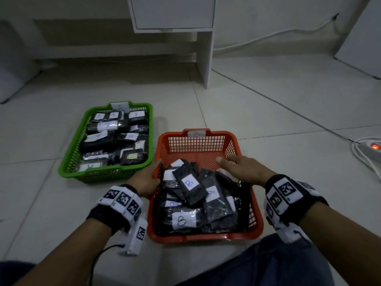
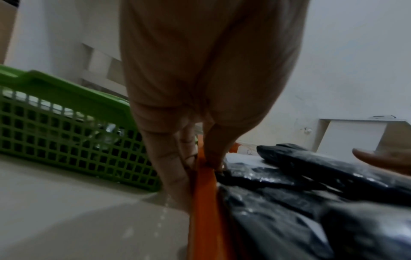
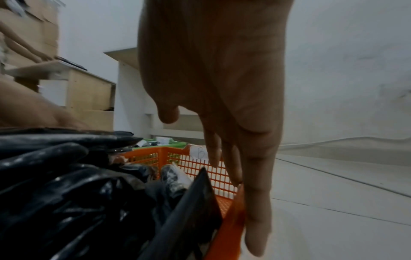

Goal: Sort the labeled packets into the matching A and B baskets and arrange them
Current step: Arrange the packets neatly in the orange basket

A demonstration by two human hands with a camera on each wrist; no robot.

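Note:
The orange basket (image 1: 206, 237) tagged B sits on the floor before me, with black packets (image 1: 189, 183) labeled B piled loosely at its near end. Its far half shows bare mesh. To its left stands the green basket (image 1: 103, 176), filled with black packets (image 1: 129, 137) labeled A. My left hand (image 1: 153, 172) pinches the orange basket's left rim (image 2: 203, 202), thumb inside and fingers (image 2: 169, 167) outside. My right hand (image 1: 233, 168) lies over the right rim (image 3: 231, 234), fingers (image 3: 255, 202) straight down along the wall and thumb free above the packets.
A white desk leg (image 1: 203, 58) stands on the tiled floor behind the baskets. A power strip (image 1: 375, 146) with a lit red switch and its cables lie at the far right. My legs (image 1: 278, 265) fill the bottom edge.

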